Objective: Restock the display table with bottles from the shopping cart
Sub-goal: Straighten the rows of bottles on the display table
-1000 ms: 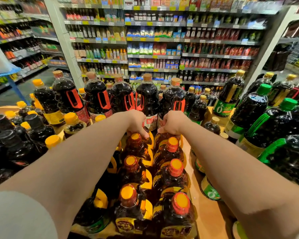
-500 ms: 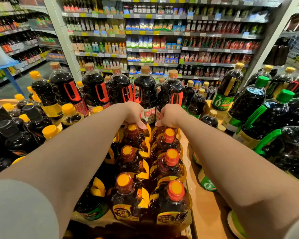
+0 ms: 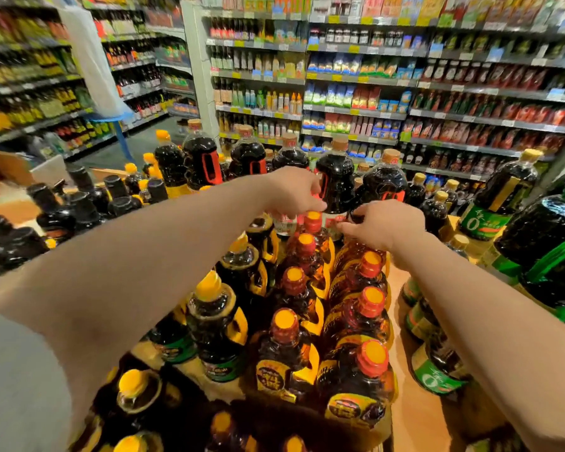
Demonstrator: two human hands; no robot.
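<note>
Both hands out at 12 o'clock, at the far end of the double row of amber bottles (image 3: 333, 308) standing on the table (image 3: 415, 415). Left hand (image 3: 294, 194) over the red-capped bottle (image 3: 313, 223) at the row's far end, fingers bent down round its cap; contact probable, a firm grip not confirmed. Right hand (image 3: 384, 228) just to the 3 o'clock side, fingers (image 3: 346, 227) curled loosely toward the same spot; cannot tell whether anything is held. Shopping cart not in view. Step judged: seating the far-end bottle and squaring the row. To do well: take the bottle by neck or yellow handle, not the cap alone; keep upright; press flush against the bottle nearer the body; turn the label to match the row; stop short of the red-handled dark jugs (image 3: 335, 177) standing immediately beyond, at 12 o'clock. Surroundings: yellow-capped dark bottles (image 3: 214, 308) touching the row at 9 o'clock; black-capped bottles (image 3: 79, 203) farther out at 10 o'clock; green-capped jugs (image 3: 548, 236) at 3 o'clock; green-labelled bottles (image 3: 434, 370) low at 4 o'clock beside bare table; store shelves (image 3: 356, 79) across the aisle behind. Obstructions: close packing on every side, little room for fingers between necks; forearms crossing above the near caps, so risk of a knock judged real on withdrawal.
</note>
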